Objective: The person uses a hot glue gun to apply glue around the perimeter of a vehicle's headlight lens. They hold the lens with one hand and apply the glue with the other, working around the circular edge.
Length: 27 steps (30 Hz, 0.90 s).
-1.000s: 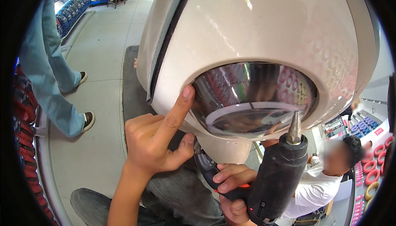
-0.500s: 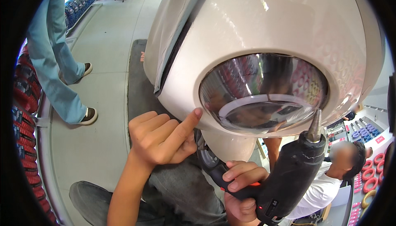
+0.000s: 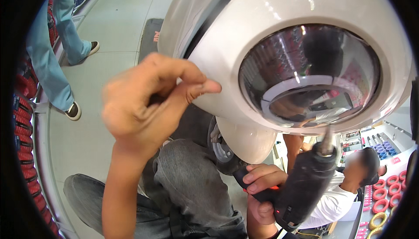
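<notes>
Grey smooth shop floor [image 3: 111,34] beneath scooter [image 3: 244,42]

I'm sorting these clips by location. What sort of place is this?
Probably a scooter assembly or repair workshop. A glossy cream scooter front panel with a round chrome headlight fills the view, the right hand grips a black power screwdriver, and red rings lie nearby.

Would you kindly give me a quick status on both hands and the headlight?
Left hand raised, fingers pinched at cream scooter cowl. Right hand grips black power driver, bit under round chrome headlight. Nothing blocking.
</notes>
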### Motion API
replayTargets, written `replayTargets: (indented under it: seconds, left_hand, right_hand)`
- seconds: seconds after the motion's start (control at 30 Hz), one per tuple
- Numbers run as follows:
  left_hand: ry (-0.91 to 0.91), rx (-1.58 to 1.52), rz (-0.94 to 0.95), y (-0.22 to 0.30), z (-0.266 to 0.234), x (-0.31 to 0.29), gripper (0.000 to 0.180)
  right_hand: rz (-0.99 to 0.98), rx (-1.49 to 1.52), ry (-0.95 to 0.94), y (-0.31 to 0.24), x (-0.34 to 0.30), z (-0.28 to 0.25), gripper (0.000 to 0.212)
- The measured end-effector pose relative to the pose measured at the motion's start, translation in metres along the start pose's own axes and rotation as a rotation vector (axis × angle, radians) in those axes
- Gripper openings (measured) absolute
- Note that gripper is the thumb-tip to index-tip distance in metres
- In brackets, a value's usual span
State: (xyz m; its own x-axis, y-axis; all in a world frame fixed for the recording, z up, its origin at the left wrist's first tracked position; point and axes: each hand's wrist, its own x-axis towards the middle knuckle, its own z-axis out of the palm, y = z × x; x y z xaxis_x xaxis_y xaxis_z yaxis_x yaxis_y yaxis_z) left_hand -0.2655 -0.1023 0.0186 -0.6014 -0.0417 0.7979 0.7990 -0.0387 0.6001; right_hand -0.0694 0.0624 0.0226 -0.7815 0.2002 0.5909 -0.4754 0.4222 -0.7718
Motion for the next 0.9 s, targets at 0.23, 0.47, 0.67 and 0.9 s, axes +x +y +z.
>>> replayTargets:
  seconds: [0.23,0.47,0.67,0.9]
  left_hand:
    - [-0.084,0.056,-0.011,0.000,-0.025,0.012,0.024]
    - [-0.120,0.194,0.034,-0.020,-0.034,0.002,0.040]
    - [-0.232,0.190,0.092,-0.029,-0.031,-0.007,0.045]
    - [-0.218,0.178,0.079,-0.013,-0.026,-0.005,0.057]
  right_hand:
    - [-0.071,-0.153,-0.228,0.034,-0.030,-0.030,0.050]
    - [0.040,-0.236,-0.186,0.028,-0.043,-0.024,0.022]
    - [0.110,-0.380,-0.173,0.020,-0.046,-0.024,0.022]
    - [-0.023,-0.385,-0.259,0.031,-0.043,-0.034,0.086]
